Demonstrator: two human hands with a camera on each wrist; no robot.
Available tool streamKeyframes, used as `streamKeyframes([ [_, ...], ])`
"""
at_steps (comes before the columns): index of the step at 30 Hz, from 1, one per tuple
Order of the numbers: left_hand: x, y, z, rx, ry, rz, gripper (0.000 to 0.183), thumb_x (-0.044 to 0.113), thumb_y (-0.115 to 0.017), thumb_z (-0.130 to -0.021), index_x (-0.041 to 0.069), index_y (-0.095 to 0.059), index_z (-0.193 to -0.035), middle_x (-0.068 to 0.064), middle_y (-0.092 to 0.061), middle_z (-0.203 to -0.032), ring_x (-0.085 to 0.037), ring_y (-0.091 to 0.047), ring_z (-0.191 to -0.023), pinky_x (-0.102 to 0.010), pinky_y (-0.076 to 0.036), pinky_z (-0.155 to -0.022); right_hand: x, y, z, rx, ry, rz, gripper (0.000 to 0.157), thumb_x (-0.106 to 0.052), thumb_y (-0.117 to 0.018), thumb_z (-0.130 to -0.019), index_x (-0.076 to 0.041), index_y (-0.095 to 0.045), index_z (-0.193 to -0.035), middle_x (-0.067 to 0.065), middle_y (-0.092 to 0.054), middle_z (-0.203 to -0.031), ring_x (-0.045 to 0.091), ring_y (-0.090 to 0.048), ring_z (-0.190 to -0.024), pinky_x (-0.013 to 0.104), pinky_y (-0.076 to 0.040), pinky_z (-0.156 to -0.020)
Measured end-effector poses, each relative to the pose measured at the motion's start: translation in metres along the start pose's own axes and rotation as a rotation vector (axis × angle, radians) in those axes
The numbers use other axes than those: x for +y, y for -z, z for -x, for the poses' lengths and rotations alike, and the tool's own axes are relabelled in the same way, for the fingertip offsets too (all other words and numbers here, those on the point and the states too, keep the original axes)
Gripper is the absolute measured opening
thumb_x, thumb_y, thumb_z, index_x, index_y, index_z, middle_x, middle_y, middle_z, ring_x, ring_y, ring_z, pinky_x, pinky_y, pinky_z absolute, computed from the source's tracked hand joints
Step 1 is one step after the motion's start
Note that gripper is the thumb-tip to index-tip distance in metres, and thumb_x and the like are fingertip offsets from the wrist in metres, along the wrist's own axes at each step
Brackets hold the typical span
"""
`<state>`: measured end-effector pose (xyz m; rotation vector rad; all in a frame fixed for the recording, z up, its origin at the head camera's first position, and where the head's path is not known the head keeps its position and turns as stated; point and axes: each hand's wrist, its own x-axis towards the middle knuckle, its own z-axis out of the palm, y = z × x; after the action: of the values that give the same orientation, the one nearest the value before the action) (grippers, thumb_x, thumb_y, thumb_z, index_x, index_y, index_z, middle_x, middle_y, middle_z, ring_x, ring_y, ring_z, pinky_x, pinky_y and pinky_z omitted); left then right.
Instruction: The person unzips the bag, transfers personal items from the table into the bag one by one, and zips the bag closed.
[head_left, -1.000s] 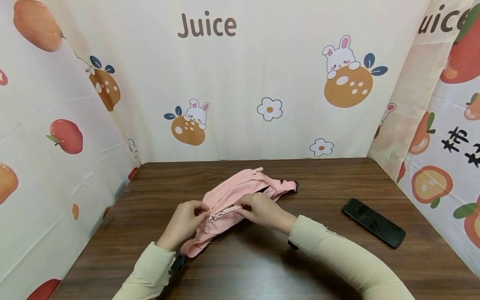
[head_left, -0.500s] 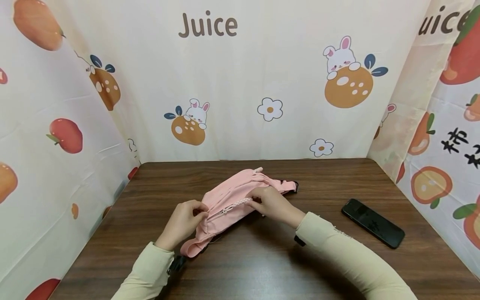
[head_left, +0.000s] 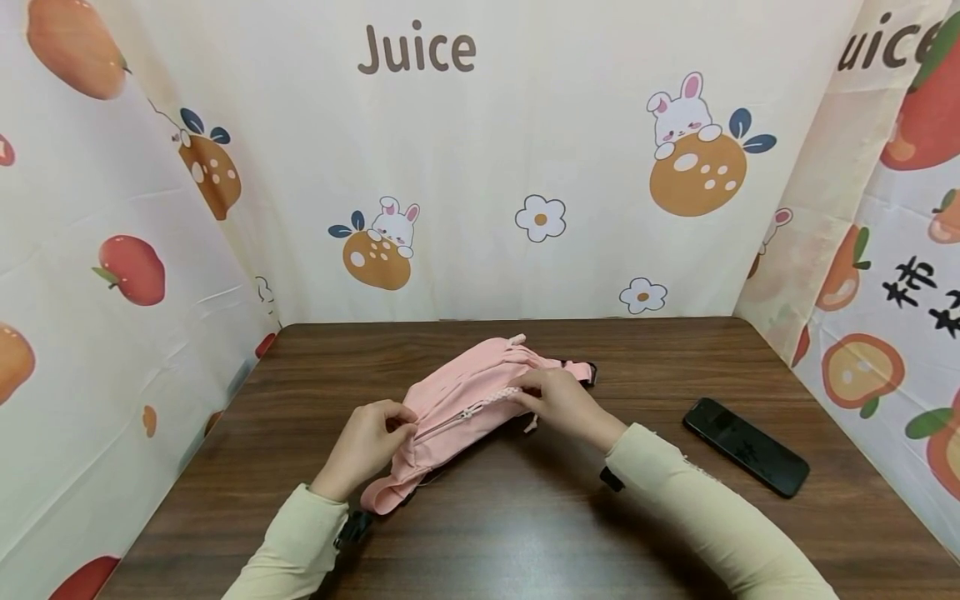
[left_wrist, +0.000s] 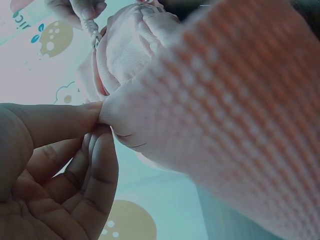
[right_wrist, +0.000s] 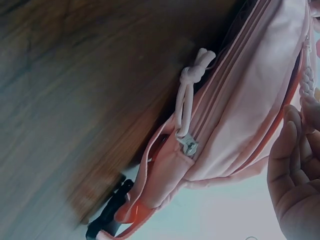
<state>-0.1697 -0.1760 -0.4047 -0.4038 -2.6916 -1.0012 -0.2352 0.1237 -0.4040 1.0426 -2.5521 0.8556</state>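
Observation:
A pink waist bag [head_left: 457,379] lies slantwise on the table. At its lower left end my left hand [head_left: 366,446] pinches the fabric beside the front zipper; the left wrist view shows thumb and forefinger meeting on the cloth edge [left_wrist: 106,111]. My right hand [head_left: 566,407] pinches the braided zipper pull [head_left: 498,397], drawn taut from the slider [head_left: 470,411], about midway along the front zipper. In the right wrist view the braid [right_wrist: 307,82] runs into my fingers, and the front pocket gapes beside them.
A black phone [head_left: 746,446] lies on the brown wooden table [head_left: 637,350] to the right. A second zipper's knotted cord [right_wrist: 185,105] hangs at the bag's far end, near a black buckle [right_wrist: 111,212]. Printed curtains [head_left: 487,150] surround the table's back and sides.
My right hand has moved right and slightly away, drawing the slider from the zipper's left end to about its middle. My left hand holds the same place on the bag.

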Motion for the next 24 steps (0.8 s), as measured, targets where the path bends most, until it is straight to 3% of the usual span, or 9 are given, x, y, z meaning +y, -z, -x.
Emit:
streamKeyframes([
  [7,0.0,0.001,0.0,-0.018,0.023,0.018,0.008,0.002,-0.073,-0.081,0.009,-0.074,-0.085,-0.003,-0.071,-0.085,-0.005,-0.051,-0.063,-0.02,-0.044,-0.059,0.008,0.004,0.001,0.042,0.009,0.021,0.004,-0.018,-0.072,-0.089,-0.016,-0.075,-0.09,-0.01,-0.072,-0.083,0.001,-0.055,-0.073,0.023,-0.048,-0.069],
  [24,0.002,0.001,0.001,-0.045,0.054,0.033,0.006,0.003,-0.073,-0.082,0.008,-0.074,-0.086,-0.004,-0.07,-0.085,-0.008,-0.051,-0.061,-0.02,-0.044,-0.056,0.029,0.014,0.01,0.059,-0.083,0.023,0.01,-0.015,-0.073,-0.087,-0.012,-0.077,-0.096,-0.001,-0.074,-0.087,0.004,-0.058,-0.071,0.024,-0.049,-0.064],
])
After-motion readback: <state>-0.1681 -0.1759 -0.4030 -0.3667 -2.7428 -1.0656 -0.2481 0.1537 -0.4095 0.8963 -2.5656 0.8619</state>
